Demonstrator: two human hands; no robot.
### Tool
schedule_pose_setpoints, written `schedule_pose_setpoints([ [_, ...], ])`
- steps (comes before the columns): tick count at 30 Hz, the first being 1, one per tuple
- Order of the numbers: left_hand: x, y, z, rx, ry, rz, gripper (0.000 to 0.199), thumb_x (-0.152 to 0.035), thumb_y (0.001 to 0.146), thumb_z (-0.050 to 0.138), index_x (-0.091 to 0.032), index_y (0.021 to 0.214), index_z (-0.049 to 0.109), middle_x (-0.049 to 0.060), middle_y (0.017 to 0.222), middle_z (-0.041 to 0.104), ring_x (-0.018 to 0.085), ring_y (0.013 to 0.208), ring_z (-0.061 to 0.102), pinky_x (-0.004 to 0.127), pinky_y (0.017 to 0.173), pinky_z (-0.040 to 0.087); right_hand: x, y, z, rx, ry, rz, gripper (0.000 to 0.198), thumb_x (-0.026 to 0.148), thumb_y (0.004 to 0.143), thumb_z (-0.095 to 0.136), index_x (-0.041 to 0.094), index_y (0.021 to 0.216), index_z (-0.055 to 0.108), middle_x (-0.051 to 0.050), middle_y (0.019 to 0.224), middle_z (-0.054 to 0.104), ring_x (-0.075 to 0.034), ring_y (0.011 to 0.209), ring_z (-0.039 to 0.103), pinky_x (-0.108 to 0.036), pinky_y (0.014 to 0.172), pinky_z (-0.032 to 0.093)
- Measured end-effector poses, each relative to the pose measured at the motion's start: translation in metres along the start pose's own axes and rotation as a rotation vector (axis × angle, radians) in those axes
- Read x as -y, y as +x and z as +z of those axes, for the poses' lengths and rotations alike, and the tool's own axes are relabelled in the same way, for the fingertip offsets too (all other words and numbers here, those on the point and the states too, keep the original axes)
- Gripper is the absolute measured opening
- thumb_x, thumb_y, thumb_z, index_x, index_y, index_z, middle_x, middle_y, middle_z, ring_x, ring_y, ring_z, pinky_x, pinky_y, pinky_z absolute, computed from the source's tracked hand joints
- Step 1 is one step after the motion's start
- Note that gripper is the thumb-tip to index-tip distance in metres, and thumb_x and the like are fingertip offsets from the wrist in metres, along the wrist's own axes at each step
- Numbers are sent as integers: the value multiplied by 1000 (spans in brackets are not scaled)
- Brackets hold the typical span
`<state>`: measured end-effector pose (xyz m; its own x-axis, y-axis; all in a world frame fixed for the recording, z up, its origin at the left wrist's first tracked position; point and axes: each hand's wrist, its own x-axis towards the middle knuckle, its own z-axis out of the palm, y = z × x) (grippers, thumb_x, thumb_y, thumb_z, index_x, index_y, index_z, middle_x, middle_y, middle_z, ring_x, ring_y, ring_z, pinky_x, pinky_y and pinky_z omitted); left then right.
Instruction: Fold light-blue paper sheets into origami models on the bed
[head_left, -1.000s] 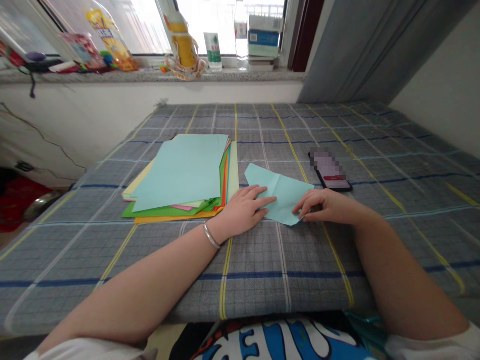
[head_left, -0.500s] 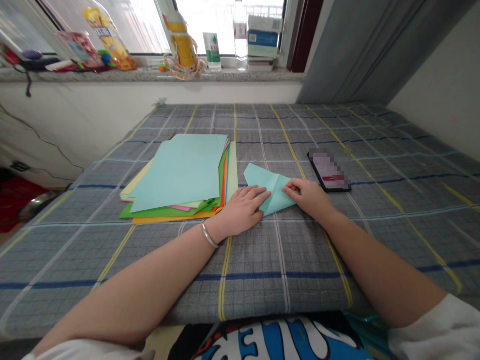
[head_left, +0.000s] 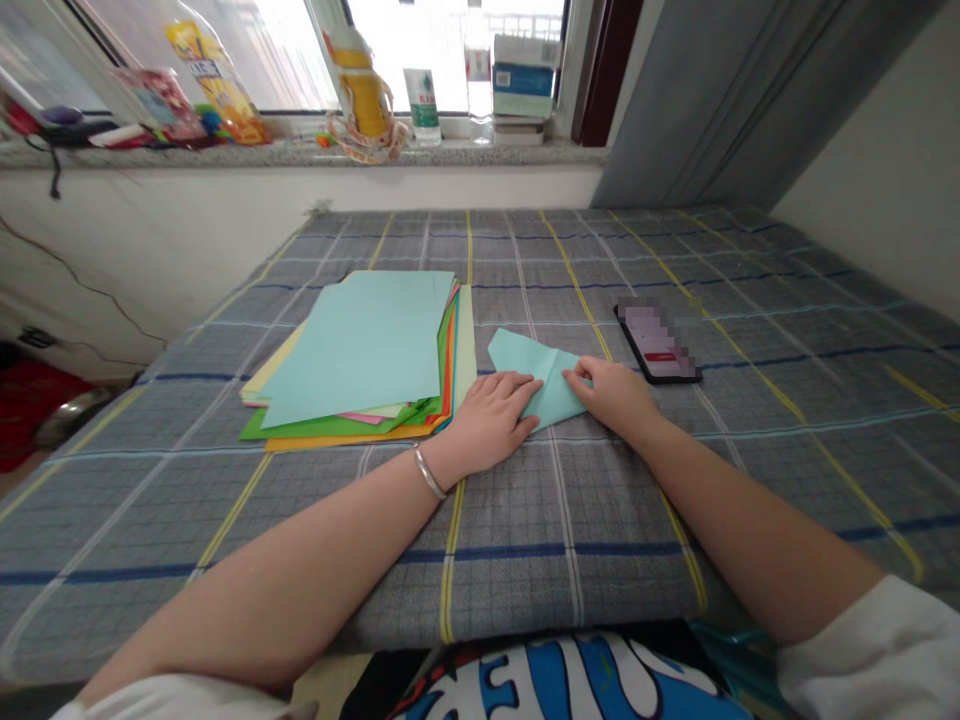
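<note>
A folded sheet of light blue paper [head_left: 553, 398] lies on the checked cloth, with a crease running through its middle and a pointed outline. My left hand [head_left: 491, 418] rests flat on its left part, fingers stretched out and a little spread. At the right edge, my right hand [head_left: 613, 392] pinches the paper between thumb and bent fingers. Parts of the paper's lower left and right edges are hidden under my hands. Just left of my left hand sits a stack of coloured paper [head_left: 367, 340], its top sheet the same light blue.
A phone [head_left: 658, 345] lies on the cloth [head_left: 510, 580] to the right of my right hand. Along the windowsill [head_left: 277, 152] at the back stand a yellow bottle [head_left: 366, 95], a white and green tube [head_left: 423, 108], a clear bottle and stacked boxes [head_left: 523, 85].
My right hand has shifted very slightly left along the paper's right edge. My left hand stays on the paper, its wrist turned a little. The paper itself has hardly moved.
</note>
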<state>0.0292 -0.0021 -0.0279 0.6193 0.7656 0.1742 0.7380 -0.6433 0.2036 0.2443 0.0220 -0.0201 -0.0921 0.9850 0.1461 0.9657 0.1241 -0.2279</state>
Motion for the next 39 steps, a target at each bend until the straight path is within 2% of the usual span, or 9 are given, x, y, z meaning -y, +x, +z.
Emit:
schedule_pose_setpoints([
  [4, 2, 0, -1, 17, -13, 8, 49, -34, 97, 47, -16, 142, 44, 9, 143, 48, 27, 129, 42, 43, 110, 33, -9, 2, 0, 38, 168, -39, 16, 31, 86, 49, 21, 82, 61, -4, 81, 69, -19, 74, 59, -28, 60, 32],
  [8, 3, 0, -2, 23, -32, 2, 47, -33, 96, 47, -17, 141, 45, 9, 143, 48, 26, 129, 43, 42, 109, 33, -15, 3, 3, 44, 247, -67, 17, 35, 86, 53, 20, 83, 61, -3, 83, 70, -18, 73, 58, -28, 62, 35],
  [14, 1, -1, -1, 1, -12, 14, 50, -32, 96, 46, -17, 144, 43, 9, 142, 48, 27, 128, 43, 43, 109, 33, -11, 1, 3, 22, 152, -75, 19, 35, 89, 52, 21, 84, 62, -4, 84, 70, -19, 75, 59, -29, 63, 35],
  [17, -1, -2, -1, -20, 21, 34, 50, -28, 96, 43, -22, 146, 41, 9, 142, 49, 27, 127, 43, 45, 108, 33, -8, 0, 2, 7, 109, -77, 18, 35, 89, 52, 21, 83, 62, -4, 84, 71, -21, 77, 61, -30, 64, 35],
  [22, -5, -3, -1, -47, 64, 30, 44, -32, 99, 39, -27, 142, 47, 8, 139, 51, 27, 124, 45, 45, 105, 36, -6, -1, 2, -3, 56, -89, 17, 33, 88, 52, 21, 82, 61, -4, 85, 71, -21, 78, 62, -30, 66, 35],
  [27, -7, -2, -2, -45, 122, 50, 44, -36, 100, 36, -27, 142, 47, 9, 139, 50, 28, 124, 44, 46, 104, 35, -6, -1, 2, 7, 4, -92, 18, 35, 89, 51, 21, 85, 62, -5, 86, 72, -22, 79, 63, -31, 66, 35],
  [39, -16, -1, -4, -44, 200, 42, 45, -33, 100, 35, -22, 142, 47, 9, 138, 52, 30, 123, 46, 48, 104, 35, -1, -2, 0, 34, -66, -77, 22, 35, 93, 48, 20, 88, 64, -6, 93, 73, -23, 85, 65, -32, 68, 37],
])
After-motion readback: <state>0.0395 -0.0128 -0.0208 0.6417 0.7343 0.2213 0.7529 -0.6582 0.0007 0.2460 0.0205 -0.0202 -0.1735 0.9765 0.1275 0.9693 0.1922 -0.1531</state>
